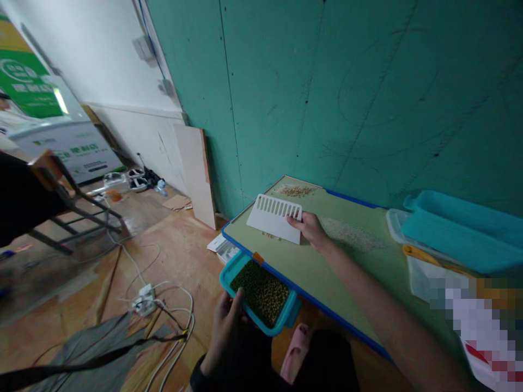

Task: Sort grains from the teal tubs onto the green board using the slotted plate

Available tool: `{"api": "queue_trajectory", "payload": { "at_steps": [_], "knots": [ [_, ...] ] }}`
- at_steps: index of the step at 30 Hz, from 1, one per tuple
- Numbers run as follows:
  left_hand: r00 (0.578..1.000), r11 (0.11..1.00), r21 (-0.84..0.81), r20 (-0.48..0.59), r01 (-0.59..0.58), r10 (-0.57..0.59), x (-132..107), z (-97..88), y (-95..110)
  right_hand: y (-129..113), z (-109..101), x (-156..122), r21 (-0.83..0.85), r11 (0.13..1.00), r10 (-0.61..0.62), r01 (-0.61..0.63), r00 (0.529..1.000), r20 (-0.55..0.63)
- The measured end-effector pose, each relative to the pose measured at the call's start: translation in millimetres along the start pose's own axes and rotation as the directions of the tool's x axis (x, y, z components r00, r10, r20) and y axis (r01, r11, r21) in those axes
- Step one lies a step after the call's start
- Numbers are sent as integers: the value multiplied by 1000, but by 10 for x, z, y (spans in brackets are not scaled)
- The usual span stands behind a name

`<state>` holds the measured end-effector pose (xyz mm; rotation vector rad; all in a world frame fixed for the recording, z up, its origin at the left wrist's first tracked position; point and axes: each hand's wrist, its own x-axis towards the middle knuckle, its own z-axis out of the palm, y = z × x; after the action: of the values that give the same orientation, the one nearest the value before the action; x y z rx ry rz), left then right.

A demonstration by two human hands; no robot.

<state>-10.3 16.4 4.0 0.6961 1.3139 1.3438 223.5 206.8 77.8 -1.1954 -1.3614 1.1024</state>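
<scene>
My right hand [314,231] grips a flat white scraper [273,224] with a row of slots along its upper side. The scraper is over the green tabletop [310,267], and a few yellowish beans [269,236] lie by its lower edge. Just below the table's front edge, my left hand [229,316] holds a turquoise container [265,328], thumb over the rim. Inside it are dark green beans [253,280] on one side and tan beans [277,299] on the other. At the far corner sits a pile of tan beans and pale grains [298,190]; more pale grains [353,233] spread right of my wrist.
Turquoise bins [461,234] and a clear lidded box [420,275] stand at the table's right end. Behind the table rises a green wall [278,98]. A power strip [144,300] with tangled cables lies on the floor at left, near a chair [69,201].
</scene>
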Motion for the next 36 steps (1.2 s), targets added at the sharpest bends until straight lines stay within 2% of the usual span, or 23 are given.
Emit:
{"api": "queue_trajectory", "payload": {
  "at_steps": [6, 16, 21, 26, 31, 36],
  "knots": [
    [1000, 1000, -6, -6, 24, -25, -23, 10, 38, 13, 23, -31, 40, 998, 43, -44, 999, 28],
    [999, 996, -91, 49, 8, -3, 36, -46, -148, -73, 16, -130, 41, 998, 54, -56, 997, 50],
    [999, 995, -96, 39, 4, 0, 28, -31, -133, -216, -137, -287, -51, 999, -7, 8, 1000, 26],
    [999, 993, -115, 50, -9, 15, 39, -43, -166, -288, -370, -563, -119, 993, 8, -15, 998, -59],
    [998, 994, -103, 53, -22, 28, 74, -83, -222, -244, -621, -919, -171, 984, 22, -59, 977, -211],
    [998, 995, -103, 60, -3, 9, 135, -109, -276, -148, -688, -1089, -160, 983, 49, -92, 965, -256]
  ]
}}
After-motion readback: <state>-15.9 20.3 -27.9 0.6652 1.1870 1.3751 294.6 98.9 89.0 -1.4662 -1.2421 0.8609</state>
